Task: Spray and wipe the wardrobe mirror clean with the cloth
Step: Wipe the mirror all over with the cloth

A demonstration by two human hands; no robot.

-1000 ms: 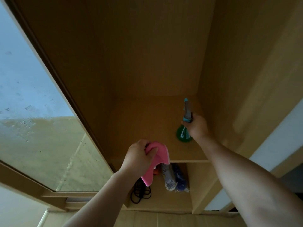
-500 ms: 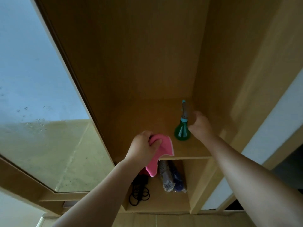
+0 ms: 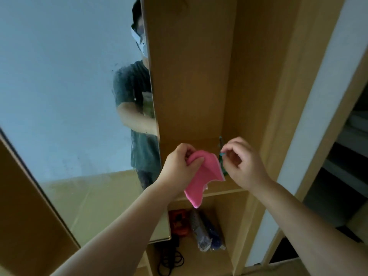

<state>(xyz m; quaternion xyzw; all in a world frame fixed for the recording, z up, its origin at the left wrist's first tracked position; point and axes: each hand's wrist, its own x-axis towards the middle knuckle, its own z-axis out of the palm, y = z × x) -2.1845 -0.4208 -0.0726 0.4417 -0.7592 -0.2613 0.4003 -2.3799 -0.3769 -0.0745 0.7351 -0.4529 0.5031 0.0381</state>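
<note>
The wardrobe mirror (image 3: 65, 100) fills the left side, with faint droplets and smears on it. My left hand (image 3: 179, 166) grips a pink cloth (image 3: 203, 176) that hangs down in front of the shelf edge. My right hand (image 3: 242, 162) hovers just right of the cloth with its fingers curled and apart, holding nothing. The green spray bottle (image 3: 221, 152) stands on the wooden shelf (image 3: 229, 189), mostly hidden behind the cloth and my right hand; only its thin neck and teal collar show.
The open wooden wardrobe compartment (image 3: 195, 76) rises behind my hands. On the lower shelf lie an orange object (image 3: 179, 224), wrapped bundles (image 3: 205, 232) and black cables (image 3: 169, 259). A white door edge (image 3: 310, 116) stands at the right, with dark shelves beyond it.
My right hand has let go of the spray bottle, which now stands on the shelf, and moved toward the cloth. The view has swung up and left, showing more mirror.
</note>
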